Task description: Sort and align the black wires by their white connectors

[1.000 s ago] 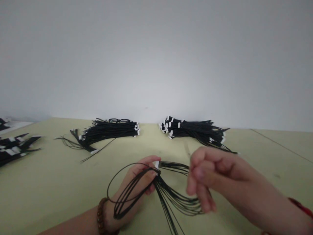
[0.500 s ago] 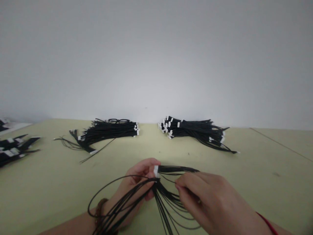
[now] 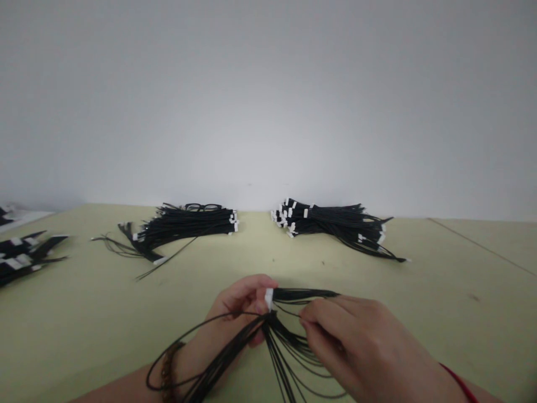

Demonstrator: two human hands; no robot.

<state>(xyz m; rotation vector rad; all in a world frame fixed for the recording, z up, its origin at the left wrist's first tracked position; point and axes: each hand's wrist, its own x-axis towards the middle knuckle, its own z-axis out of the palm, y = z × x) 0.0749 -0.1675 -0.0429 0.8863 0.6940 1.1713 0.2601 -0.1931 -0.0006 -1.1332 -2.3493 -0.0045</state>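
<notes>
My left hand [image 3: 241,313] is closed around a white connector [image 3: 269,298] at the end of a black wire harness. From the connector a flat row of black wires [image 3: 304,294] runs right, passing behind my right hand. A thick bunch of black wires [image 3: 226,352] also lies across my left fingers, and one loops out over the wrist. My right hand [image 3: 356,336] pinches a single thin black wire [image 3: 289,310] just right of the connector. Its far fingers are hidden behind the palm, and the wire's tip is too small to make out.
On the pale green table [image 3: 419,296] lie two wire bundles with white connectors, a left bundle [image 3: 193,222] and a right bundle [image 3: 335,221]. Glasses [image 3: 203,207] rest behind the left one. More harnesses [image 3: 25,254] sit at the far left. A grey wall [image 3: 268,112] stands behind.
Both hands and the connector have sunk slightly in the view. The wire loop by my left wrist has shifted a little down and left. Both grips stay the same.
</notes>
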